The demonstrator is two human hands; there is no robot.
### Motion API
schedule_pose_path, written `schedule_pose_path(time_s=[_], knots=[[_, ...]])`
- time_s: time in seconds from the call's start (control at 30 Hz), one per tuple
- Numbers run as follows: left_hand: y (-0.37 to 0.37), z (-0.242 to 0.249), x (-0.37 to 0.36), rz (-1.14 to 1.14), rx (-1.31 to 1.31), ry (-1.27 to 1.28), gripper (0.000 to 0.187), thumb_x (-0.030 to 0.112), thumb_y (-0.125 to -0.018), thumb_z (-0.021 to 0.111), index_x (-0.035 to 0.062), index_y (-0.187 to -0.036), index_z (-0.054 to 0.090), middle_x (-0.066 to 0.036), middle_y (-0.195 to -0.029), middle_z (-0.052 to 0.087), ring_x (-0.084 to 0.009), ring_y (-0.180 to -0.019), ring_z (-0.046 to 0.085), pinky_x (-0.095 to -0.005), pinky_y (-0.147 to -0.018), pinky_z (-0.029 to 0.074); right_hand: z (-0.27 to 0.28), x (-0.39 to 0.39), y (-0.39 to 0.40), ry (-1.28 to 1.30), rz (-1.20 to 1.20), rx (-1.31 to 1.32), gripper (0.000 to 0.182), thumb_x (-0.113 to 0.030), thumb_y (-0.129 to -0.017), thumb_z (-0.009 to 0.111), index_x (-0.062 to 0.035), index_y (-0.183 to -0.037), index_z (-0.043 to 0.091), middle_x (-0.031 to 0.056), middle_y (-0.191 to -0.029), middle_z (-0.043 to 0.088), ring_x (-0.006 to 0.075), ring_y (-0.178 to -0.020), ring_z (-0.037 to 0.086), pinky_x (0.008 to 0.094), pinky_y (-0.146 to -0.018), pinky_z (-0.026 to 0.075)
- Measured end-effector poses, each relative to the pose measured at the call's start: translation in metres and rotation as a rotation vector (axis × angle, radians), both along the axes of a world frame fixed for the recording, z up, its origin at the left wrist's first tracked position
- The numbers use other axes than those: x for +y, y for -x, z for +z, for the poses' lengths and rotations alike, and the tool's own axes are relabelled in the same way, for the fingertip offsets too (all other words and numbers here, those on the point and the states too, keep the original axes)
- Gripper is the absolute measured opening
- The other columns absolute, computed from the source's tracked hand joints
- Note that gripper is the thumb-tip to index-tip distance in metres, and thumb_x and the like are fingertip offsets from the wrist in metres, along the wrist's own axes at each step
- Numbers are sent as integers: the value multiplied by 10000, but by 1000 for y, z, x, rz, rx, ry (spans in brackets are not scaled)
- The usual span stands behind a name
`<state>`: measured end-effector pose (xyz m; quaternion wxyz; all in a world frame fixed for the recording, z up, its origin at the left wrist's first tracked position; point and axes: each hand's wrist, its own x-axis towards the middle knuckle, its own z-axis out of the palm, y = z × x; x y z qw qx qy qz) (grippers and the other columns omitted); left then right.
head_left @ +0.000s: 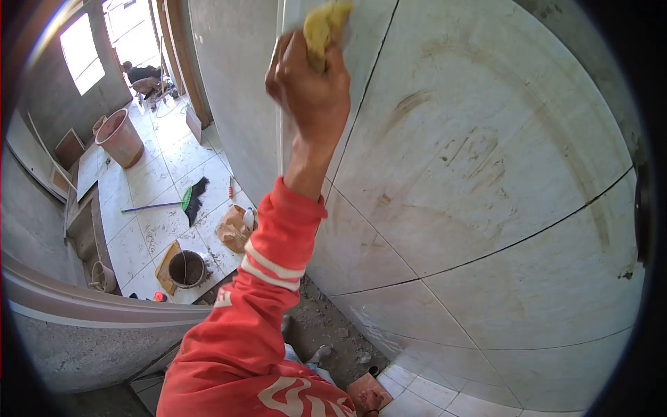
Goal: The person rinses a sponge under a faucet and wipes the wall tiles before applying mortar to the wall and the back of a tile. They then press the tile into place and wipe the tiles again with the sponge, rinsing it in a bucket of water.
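Observation:
My left hand (310,87), at the end of a red sleeve, is raised high against the tiled wall and closed round a yellow sponge (324,31). Large pale wall tiles (479,160) with dark joint lines carry brown smears and streaks right of the hand. Low at the bottom edge, my right hand (372,400) appears small, its fingers seemingly closed on a flat reddish board (363,386). Most of that grip is too small to make out.
Through an opening at left, a bucket (186,269), a broom head (194,201), a paper bag (235,229) and a large tub (119,139) stand on a tiled floor (167,167). A person (144,78) crouches by the far doorway. Rubble (333,326) lies below me.

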<state>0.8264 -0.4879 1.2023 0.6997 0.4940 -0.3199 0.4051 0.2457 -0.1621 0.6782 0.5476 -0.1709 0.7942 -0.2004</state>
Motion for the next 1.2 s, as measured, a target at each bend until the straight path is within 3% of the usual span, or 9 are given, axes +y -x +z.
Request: schedule_pose_path(time_s=[0.37,0.47,0.67,0.77,0.9,0.97,1.03,1.07,1.2], knots=[[17,-216,15,-63,228,-188,270,5,-846,677,-4,-1112,722,-200,-1058,688,-414,-976,691,-448,-847,546,-14,28,17,-61,142,44,177,-181,-983,615,-50,-1038,720,106,-864,745,248,-686,737,381,-555,570],[18,-286,23,-44,244,-246,340,13,-832,672,43,-1164,739,-165,-1066,691,-381,-966,686,-446,-839,544,-112,61,76,1,99,-12,177,-154,-971,637,-19,-1054,716,113,-859,745,248,-682,735,377,-585,594],[66,-416,112,-293,779,-519,213,136,-966,693,-18,-1113,709,-129,-1070,637,-314,-932,661,-408,-801,510,-139,54,93,84,161,-83,183,-125,-958,657,15,-1059,720,125,-845,749,244,-676,737,374,-626,625],[84,-382,114,-584,977,-278,209,135,-1011,653,-32,-1127,701,-100,-1126,608,-248,-952,635,-386,-818,500,-150,54,75,102,197,-99,183,-125,-960,656,17,-1053,726,129,-840,752,241,-675,740,375,-636,631],[76,-184,82,-627,418,-19,279,131,-1079,574,-21,-1310,613,-62,-1156,646,-155,-1054,602,-324,-949,493,-155,61,60,127,227,-106,184,-124,-961,655,19,-1045,734,134,-833,756,239,-674,744,377,-650,638],[71,-82,68,-594,131,78,405,110,-1038,584,-54,-1409,587,-197,-1436,568,-334,-1300,500,-430,-1122,392,-132,64,47,138,226,-108,184,-124,-962,654,20,-1043,736,135,-831,757,238,-674,745,377,-653,639],[71,-10,45,-407,-50,78,525,141,-1038,601,-27,-1520,481,-210,-1484,536,-363,-1362,460,-470,-1149,365,-58,60,9,276,372,145,196,-109,-923,632,52,-946,742,191,-879,768,297,-785,770,407,-683,644],[73,8,23,-438,-30,19,656,291,-1066,577,-3,-1609,357,-231,-1600,430,-419,-1494,348,-553,-1215,264,-51,60,5,281,355,144,196,-109,-923,632,52,-946,742,191,-879,768,297,-785,770,407,-683,644],[135,46,-12,-208,153,-121,786,529,-1081,454,19,-1654,280,-243,-1702,270,-461,-1589,183,-623,-1255,90,-197,104,69,298,311,157,236,-226,-909,642,-57,-926,807,107,-823,789,234,-714,765,417,-700,620]])
